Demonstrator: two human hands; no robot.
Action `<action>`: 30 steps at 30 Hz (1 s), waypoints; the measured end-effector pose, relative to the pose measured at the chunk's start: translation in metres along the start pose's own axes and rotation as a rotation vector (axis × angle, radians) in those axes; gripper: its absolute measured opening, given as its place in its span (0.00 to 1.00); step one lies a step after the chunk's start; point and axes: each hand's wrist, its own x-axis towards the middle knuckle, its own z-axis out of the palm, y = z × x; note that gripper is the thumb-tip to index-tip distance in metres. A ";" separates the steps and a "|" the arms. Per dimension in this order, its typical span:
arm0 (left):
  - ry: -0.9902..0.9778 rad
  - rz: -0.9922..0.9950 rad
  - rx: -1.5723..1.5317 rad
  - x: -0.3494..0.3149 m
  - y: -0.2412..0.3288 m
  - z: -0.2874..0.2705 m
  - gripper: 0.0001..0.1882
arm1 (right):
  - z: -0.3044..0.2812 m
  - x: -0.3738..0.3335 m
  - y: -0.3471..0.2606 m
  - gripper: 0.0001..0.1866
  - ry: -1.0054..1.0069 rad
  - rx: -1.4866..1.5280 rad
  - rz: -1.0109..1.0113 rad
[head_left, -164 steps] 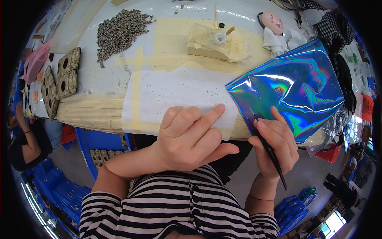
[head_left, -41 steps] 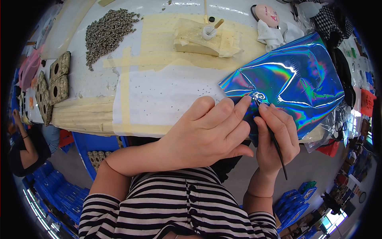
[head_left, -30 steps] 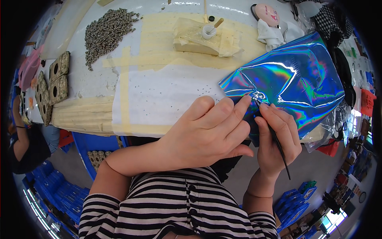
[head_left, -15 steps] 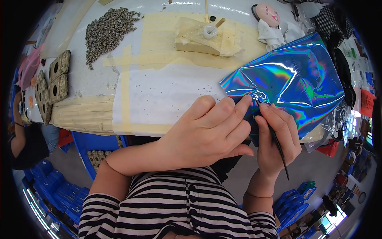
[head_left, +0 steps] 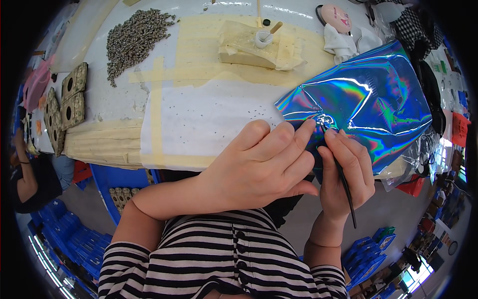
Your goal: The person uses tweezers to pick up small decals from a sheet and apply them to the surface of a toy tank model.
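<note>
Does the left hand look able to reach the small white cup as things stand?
Probably yes: the left hand seems to hold no tool, and nothing tall stands between it and the white cup on the yellowish block.

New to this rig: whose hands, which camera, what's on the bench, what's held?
No robot here: these are a person's bare hands. Every frame comes from the left of two head-worn fisheye cameras, looking down, so straight edges bend near the rim. The right hand holds a thin black tool, its tip at a shiny blue iridescent sheet; the left hand reaches over it too. On the bench: white paper with tiny dark specks, a heap of small grayish pieces, and a small white cup with a stick.
</note>
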 end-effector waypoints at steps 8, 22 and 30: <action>-0.005 -0.004 -0.008 0.000 0.000 0.000 0.26 | -0.005 0.006 -0.005 0.14 -0.041 0.035 0.093; 0.000 -0.001 -0.017 0.000 0.000 0.000 0.25 | -0.001 0.006 -0.002 0.13 -0.031 0.012 -0.006; 0.007 0.000 -0.001 0.000 0.000 0.001 0.25 | 0.000 0.004 -0.001 0.14 -0.025 -0.007 -0.041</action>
